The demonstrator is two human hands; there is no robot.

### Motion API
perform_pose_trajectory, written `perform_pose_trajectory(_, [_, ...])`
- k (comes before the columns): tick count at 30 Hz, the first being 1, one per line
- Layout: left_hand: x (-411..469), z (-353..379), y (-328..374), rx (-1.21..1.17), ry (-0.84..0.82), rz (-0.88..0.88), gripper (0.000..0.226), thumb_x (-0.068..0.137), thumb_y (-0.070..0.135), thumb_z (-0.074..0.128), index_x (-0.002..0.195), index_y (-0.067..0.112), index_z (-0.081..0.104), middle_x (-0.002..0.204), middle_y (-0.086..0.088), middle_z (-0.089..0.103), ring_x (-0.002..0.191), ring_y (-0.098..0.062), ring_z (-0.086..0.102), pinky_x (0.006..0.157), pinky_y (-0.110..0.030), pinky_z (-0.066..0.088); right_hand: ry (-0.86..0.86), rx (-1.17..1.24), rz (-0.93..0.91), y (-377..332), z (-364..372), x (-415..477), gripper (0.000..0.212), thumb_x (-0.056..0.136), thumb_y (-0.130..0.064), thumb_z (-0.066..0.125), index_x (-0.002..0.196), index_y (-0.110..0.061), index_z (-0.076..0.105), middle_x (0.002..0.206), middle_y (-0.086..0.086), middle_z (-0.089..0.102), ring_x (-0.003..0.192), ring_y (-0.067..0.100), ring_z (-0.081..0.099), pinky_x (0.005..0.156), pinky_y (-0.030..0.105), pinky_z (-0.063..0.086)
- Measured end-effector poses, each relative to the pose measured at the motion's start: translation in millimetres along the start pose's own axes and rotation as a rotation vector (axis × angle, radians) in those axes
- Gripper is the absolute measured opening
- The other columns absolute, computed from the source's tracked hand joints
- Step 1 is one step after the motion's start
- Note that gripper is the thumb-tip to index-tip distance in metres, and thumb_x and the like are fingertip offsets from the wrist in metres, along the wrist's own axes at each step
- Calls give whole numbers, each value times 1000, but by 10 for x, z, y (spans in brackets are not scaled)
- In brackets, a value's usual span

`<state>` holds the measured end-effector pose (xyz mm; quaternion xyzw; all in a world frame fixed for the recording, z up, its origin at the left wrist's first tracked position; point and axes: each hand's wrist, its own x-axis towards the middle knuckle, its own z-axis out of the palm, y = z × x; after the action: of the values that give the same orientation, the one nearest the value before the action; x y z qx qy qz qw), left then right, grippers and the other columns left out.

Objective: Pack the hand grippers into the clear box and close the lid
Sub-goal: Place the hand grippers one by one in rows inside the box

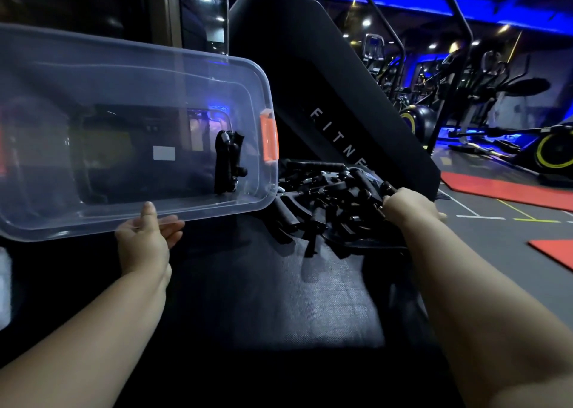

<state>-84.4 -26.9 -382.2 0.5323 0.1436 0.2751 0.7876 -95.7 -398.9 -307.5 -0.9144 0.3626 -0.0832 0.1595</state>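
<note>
Box rim beside hand grippers

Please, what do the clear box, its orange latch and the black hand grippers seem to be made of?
Clear box: translucent glossy plastic; the room shows through its walls. Orange latch: opaque plastic, probably. Hand grippers: matte black handles, perhaps foam or rubber, with bare metal coil springs that glint.

Left hand pinching, right hand clenched.
</note>
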Motion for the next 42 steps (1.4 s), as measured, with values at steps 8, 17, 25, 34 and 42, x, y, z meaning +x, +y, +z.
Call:
perform_pose_trajectory(8, [2, -3, 11, -22, -3, -7, 24, 100, 37, 44, 89, 16, 47, 75, -5, 66, 50, -5, 65, 51, -20, 52, 150, 41, -66, -17, 142, -88, 38, 91, -17, 38, 125, -22, 55, 125, 19, 52, 123, 36, 36, 101, 47, 24])
perform_pose_trajectory(17, [-6, -23, 17, -29, -2, -17, 23, 99, 37, 45, 86, 18, 47, 76, -6, 66, 52, -6, 65, 54, -22, 52, 292, 91, -245, -163, 276, -187, 33, 99, -32, 36, 123, -18, 54, 122, 18, 55, 121, 37, 38, 104, 48, 25])
perform_pose_trajectory(25, [-7, -28, 30, -35, -2, -21, 22, 99, 37, 45, 86, 19, 47, 76, -5, 67, 52, -6, 65, 54, -22, 52, 279, 162, -339, -163, 331, -248, 40, 97, -37, 42, 129, -15, 52, 127, 16, 52, 124, 35, 33, 102, 48, 29])
perform_pose_trajectory(34, [-3, -24, 27, -55, -9, -20, 22, 99, 37, 46, 84, 20, 45, 75, -6, 66, 51, -6, 64, 57, -25, 52, 267, 268, -344, -158, 269, -274, 47, 91, -43, 54, 128, -15, 52, 123, 12, 56, 126, 31, 33, 101, 45, 35])
perform_pose_trajectory(42, [-11, -25, 29, -47, -3, -18, 24, 99, 37, 45, 84, 19, 47, 75, -7, 66, 50, -6, 65, 57, -25, 52, 122, 115, -251, -303, 107, -280, 71, 76, -48, 65, 140, -42, 37, 144, 7, 28, 133, 28, 23, 99, 47, 35])
